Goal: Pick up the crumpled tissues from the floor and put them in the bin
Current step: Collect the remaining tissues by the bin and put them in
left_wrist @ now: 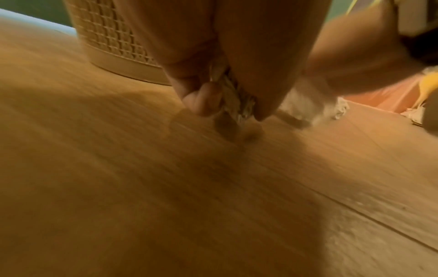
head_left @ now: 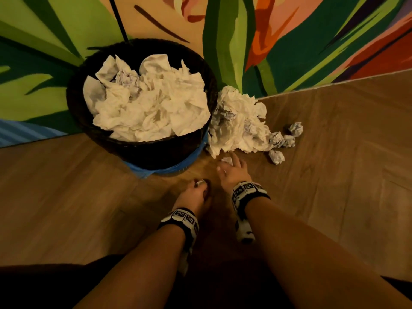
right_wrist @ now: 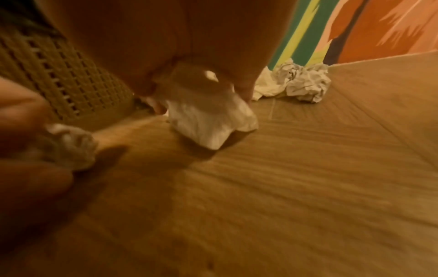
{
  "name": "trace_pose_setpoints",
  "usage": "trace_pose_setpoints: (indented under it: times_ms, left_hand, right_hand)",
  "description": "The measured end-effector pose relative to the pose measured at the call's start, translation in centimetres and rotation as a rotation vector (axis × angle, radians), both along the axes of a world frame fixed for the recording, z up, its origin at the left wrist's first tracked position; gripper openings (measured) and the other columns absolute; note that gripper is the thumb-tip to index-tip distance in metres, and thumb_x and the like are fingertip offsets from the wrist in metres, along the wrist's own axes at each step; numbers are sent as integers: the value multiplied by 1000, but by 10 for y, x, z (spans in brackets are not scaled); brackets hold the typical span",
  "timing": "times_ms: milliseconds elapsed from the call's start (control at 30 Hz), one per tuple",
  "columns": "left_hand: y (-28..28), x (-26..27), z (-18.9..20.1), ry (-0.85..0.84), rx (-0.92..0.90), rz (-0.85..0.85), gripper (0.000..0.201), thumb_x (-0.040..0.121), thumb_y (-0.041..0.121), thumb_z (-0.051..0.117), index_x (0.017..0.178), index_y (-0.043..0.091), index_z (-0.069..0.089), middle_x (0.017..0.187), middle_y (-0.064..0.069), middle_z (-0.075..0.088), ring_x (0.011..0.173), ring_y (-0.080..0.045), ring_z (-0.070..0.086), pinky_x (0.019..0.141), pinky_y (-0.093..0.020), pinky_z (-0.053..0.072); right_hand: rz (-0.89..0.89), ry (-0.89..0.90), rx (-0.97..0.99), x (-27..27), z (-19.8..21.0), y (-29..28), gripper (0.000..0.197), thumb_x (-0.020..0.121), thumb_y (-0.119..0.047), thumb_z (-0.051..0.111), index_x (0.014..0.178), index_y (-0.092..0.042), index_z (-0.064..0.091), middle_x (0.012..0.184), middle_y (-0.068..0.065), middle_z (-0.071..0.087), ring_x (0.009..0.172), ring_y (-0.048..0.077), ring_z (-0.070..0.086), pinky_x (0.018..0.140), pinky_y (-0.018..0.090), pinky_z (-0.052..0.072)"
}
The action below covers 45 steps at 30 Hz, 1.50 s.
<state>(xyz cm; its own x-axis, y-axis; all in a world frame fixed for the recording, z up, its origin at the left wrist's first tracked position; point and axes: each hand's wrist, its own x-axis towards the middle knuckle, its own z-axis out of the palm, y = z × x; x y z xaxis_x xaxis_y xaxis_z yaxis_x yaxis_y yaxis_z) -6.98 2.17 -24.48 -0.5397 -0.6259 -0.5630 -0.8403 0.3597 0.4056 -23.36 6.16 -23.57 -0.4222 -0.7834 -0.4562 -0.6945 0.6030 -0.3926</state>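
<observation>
A dark woven bin (head_left: 156,150) stands against the painted wall, heaped with white tissues (head_left: 147,101). A pile of crumpled tissues (head_left: 238,123) lies on the floor to its right, with small paper balls (head_left: 276,156) beside it. My left hand (head_left: 199,186) is low by the bin's base and pinches a small tissue wad (left_wrist: 234,97) between thumb and fingers. My right hand (head_left: 229,168) reaches toward the pile and grips a white tissue (right_wrist: 211,120) just above the floor. The left hand's wad (right_wrist: 73,144) also shows at the left of the right wrist view.
The wooden floor (head_left: 334,152) spreads right and toward me. A blue strip (head_left: 174,168) lies under the bin's front. The painted wall (head_left: 312,41) closes off the far side. My bare forearms (head_left: 312,253) fill the lower view.
</observation>
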Motion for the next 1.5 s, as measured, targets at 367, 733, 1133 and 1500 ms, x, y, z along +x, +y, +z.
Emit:
trace_pose_setpoints:
  times_ms: [367, 733, 1133, 1500]
  left_hand:
    - [13, 2, 50, 187, -22, -57, 23, 93, 41, 46, 113, 43, 35, 82, 5, 57, 71, -17, 59, 68, -40, 56]
    - [4, -70, 231, 499, -653, -378, 32, 97, 39, 38, 125, 24, 44, 100, -5, 65, 95, -27, 58, 77, -41, 45]
    - [-117, 24, 276, 10, -644, -202, 42, 95, 47, 46, 133, 29, 46, 118, -18, 57, 105, -37, 56, 84, -40, 47]
    - [-119, 51, 261, 217, -542, -23, 41, 98, 47, 40, 94, 19, 70, 86, -10, 66, 81, -28, 61, 73, -36, 52]
  right_hand:
    - [-571, -209, -157, 3, -1, 54, 39, 92, 0, 44, 121, -21, 59, 136, 14, 40, 119, 35, 50, 93, 30, 40]
    - [-748, -254, -643, -39, 115, 17, 17, 98, -18, 46, 96, -14, 63, 91, 7, 61, 85, 25, 54, 74, 36, 44]
    - [-623, -159, -1103, 18, 273, -79, 26, 100, -20, 31, 117, -16, 50, 98, 6, 57, 84, 26, 53, 67, 29, 31]
    - [16, 59, -942, 74, 241, -91, 28, 85, 5, 47, 99, -19, 55, 120, 3, 42, 80, 26, 55, 76, 43, 52]
